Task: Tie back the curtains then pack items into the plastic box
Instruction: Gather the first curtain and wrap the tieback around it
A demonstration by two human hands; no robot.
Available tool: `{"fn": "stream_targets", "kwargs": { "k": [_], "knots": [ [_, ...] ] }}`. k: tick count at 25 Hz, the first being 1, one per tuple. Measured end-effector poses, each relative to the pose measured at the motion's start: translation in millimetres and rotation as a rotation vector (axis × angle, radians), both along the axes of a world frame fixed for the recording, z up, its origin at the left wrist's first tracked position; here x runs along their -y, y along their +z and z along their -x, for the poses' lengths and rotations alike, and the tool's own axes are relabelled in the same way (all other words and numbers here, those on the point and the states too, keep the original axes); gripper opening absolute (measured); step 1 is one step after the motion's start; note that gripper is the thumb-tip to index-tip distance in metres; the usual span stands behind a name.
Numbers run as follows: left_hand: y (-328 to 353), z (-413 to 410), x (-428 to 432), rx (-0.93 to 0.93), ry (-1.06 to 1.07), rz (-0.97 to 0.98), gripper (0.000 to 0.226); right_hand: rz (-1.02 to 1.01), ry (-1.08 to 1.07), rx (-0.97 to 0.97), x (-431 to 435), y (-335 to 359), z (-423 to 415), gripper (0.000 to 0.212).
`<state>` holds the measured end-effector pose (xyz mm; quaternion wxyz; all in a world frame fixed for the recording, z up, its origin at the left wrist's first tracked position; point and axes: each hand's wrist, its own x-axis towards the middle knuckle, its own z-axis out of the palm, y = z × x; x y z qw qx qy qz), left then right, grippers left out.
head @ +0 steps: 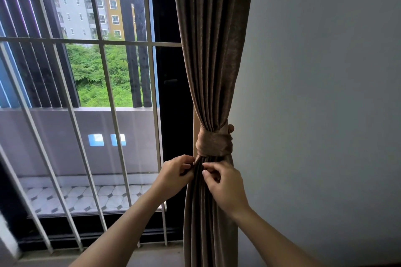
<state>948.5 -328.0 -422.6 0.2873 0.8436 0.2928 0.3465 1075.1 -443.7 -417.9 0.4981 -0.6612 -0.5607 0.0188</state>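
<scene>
A brown velvet curtain (210, 54) hangs gathered against the wall beside the window. A tie-back band (214, 144) of the same brown cloth is wrapped around it at mid height. Just under the band, my left hand (175, 176) pinches the curtain folds from the left. My right hand (223, 182) pinches the folds from the right, thumb and forefinger closed on the cloth. The two hands nearly touch. The plastic box is not in view.
A white metal window grille (104, 71) fills the left, with a tiled balcony (86, 197) and buildings beyond. A dark door frame (171, 115) stands just left of the curtain. A plain pale wall (325, 93) fills the right.
</scene>
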Motion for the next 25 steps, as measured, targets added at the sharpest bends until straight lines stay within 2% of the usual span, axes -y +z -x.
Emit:
{"fn": "stream_targets", "kwargs": {
  "k": [2, 6, 13, 17, 19, 23, 25],
  "knots": [
    [-2, -2, 1, -0.011, -0.039, 0.016, 0.034, -0.015, -0.053, 0.013, -4, -1, -1, 0.021],
    [-6, -7, 0, 0.022, 0.014, -0.127, 0.014, -0.047, -0.146, 0.063, -6, 0, -3, 0.019],
    [-22, 0, -1, 0.147, 0.013, -0.056, 0.022, 0.118, -0.296, 0.224, -11, 8, 10, 0.035],
    [-24, -1, -3, 0.142, 0.034, -0.084, 0.024, 0.155, -0.328, 0.253, -17, 12, 5, 0.025],
    [-24, -1, -2, 0.147, 0.023, -0.144, 0.018, 0.154, -0.294, 0.237, -17, 10, 2, 0.021],
    [-28, -2, -6, 0.108, 0.044, -0.344, 0.007, 0.139, -0.055, 0.084, -14, 6, -13, 0.015],
    [-28, -7, -8, 0.128, 0.077, -0.351, 0.008, 0.158, -0.009, 0.095, -9, 9, -24, 0.015]
  ]
}}
